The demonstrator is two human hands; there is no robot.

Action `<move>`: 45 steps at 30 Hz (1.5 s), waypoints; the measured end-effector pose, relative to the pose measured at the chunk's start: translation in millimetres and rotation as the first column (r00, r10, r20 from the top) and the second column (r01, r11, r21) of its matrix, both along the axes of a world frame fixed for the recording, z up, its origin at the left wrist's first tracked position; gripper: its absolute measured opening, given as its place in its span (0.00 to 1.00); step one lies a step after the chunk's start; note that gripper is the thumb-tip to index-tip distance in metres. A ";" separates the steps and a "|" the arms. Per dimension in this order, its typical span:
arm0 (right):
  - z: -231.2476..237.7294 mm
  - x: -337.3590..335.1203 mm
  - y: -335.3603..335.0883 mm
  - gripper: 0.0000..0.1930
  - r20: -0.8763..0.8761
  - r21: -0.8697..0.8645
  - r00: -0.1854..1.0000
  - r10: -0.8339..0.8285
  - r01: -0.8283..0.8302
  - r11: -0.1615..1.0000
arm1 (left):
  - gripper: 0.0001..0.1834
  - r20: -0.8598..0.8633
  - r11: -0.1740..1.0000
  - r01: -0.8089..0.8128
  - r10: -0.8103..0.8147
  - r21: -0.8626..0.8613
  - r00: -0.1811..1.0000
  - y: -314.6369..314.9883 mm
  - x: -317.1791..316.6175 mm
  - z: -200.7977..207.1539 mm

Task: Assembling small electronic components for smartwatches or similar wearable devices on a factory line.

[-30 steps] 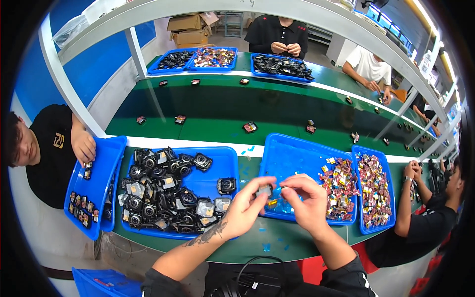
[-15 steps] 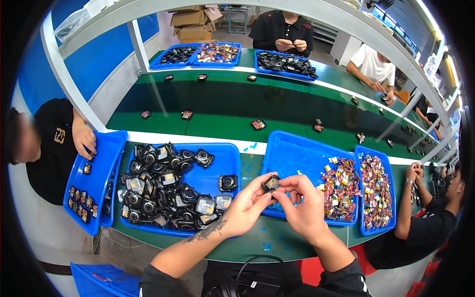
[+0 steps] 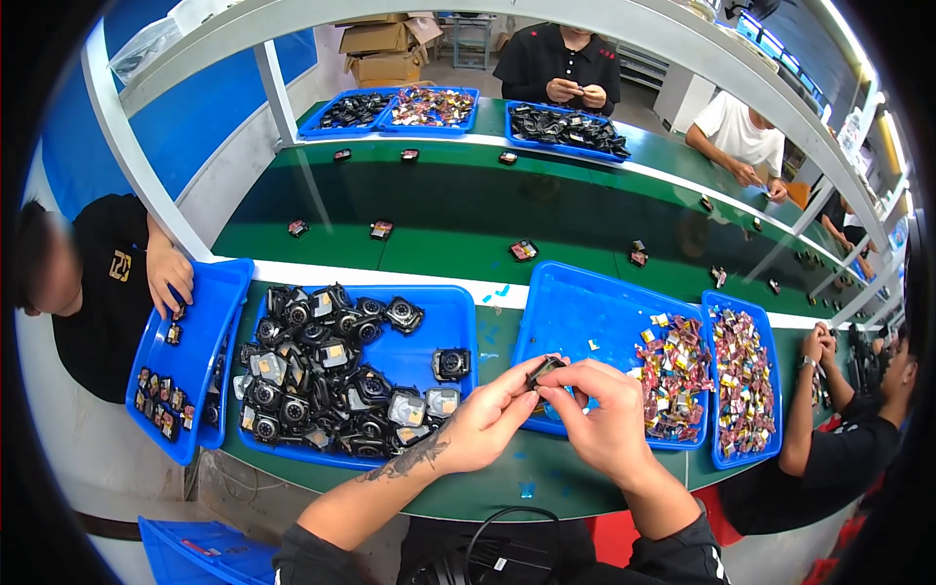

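Observation:
A black smartwatch case (image 3: pixel 544 371) is held up over the near edge of the blue middle tray (image 3: pixel 570 307). My left hand (image 3: pixel 487 414) grips it between thumb and fingers from the left. The fingertips of my right hand (image 3: pixel 606 409) are pinched together at its right edge; whether they also hold a smaller piece is hidden. To the left, a blue tray (image 3: pixel 434 330) bears a heap of similar black smartwatch cases (image 3: pixel 317 366). Small red, yellow and silver parts (image 3: pixel 673 375) are piled in the right part of the middle tray.
Another blue tray (image 3: pixel 720 453) of small parts stands at the right. Beyond a white ledge, a green conveyor belt (image 3: pixel 448 234) carries spaced-out watch parts. A co-worker's hand (image 3: pixel 170 278) is over a tilted tray at left; others sit across and at right. A metal frame (image 3: pixel 146 185) arches overhead.
Both hands have come slightly nearer to me with the smartwatch case, which is now tilted flatter. Parts on the belt have shifted a little to the right.

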State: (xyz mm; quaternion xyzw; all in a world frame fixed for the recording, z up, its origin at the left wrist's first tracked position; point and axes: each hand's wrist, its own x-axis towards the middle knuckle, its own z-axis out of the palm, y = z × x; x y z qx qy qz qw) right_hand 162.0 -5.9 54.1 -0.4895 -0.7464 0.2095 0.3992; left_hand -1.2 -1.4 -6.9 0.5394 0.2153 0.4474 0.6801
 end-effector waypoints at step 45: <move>-17.7 40.1 0.1 0.05 -0.758 -0.466 0.651 -0.023 -0.517 0.719 | 0.09 -0.305 0.926 -0.204 0.304 0.319 0.903 -2.2 -5.5 16.6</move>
